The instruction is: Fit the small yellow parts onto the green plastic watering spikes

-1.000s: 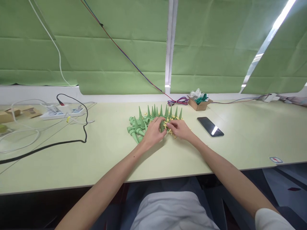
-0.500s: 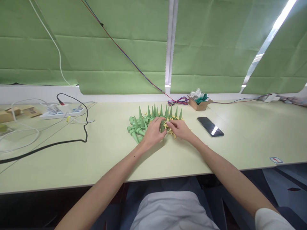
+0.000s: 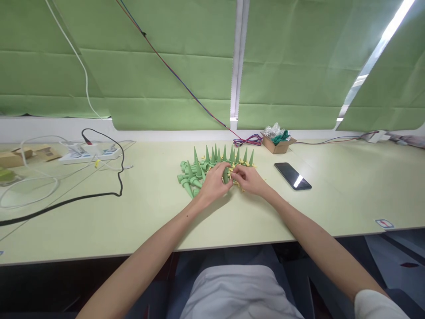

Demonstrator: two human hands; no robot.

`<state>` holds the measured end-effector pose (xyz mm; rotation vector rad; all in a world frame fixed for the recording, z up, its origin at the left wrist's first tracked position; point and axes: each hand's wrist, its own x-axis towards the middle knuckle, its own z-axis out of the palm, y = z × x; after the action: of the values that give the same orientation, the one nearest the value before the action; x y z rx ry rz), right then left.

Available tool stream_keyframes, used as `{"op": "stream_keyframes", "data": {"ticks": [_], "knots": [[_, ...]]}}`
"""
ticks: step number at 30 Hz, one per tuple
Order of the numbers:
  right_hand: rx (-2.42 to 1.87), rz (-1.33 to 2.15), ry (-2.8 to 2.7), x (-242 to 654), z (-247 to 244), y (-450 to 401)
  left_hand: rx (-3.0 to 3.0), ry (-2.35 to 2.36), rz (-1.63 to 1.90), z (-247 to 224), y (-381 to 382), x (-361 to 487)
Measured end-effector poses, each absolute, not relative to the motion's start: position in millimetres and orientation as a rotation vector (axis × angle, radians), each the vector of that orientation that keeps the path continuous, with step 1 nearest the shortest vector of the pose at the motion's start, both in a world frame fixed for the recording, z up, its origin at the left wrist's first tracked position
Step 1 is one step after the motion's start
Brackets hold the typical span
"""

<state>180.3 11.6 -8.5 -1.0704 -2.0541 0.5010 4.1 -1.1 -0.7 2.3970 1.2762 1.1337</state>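
My left hand (image 3: pixel 215 184) is curled around a green plastic watering spike (image 3: pixel 226 175), its thumb and fingers closed on it. Close beside it, the fingers of my right hand (image 3: pixel 250 179) are pinched together at the spike; a small yellow plastic piece shows at the fingertips, mostly hidden. Left of my hands lies a pile of green spikes (image 3: pixel 190 180), with ringed collars. Behind them several upright spikes (image 3: pixel 231 154) stand in a row, points up. Small yellow plastic pieces (image 3: pixel 254 165) are scattered around and partly under my right hand.
A black phone (image 3: pixel 292 176) lies to the right. At the back is a cardboard box (image 3: pixel 280 146) with plastic wrap and green material, next to coiled red-blue wire (image 3: pixel 247 140). A power strip (image 3: pixel 89 155) and a black cable (image 3: pixel 121 177) occupy the left side.
The view has shifted slightly. My right fingertips have turned and curled in a little more at the spike, while my left hand keeps its hold.
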Motion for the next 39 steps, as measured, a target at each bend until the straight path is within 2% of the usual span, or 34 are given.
{"op": "stream_keyframes", "data": {"ticks": [9, 23, 39], "knots": [[-1.089, 0.352, -2.123, 180.5, -8.7, 13.9, 2.410, 1.212, 1.149, -1.2, -1.2, 4.2], [-1.020, 0.492, -2.001, 179.7, -3.8, 8.9, 2.371, 1.301, 1.168, -1.0, 0.0, 3.4], [-1.052, 0.481, -1.984, 179.5, -2.9, 9.1, 2.357, 1.273, 1.175, 0.2, -2.7, 4.5]]}}
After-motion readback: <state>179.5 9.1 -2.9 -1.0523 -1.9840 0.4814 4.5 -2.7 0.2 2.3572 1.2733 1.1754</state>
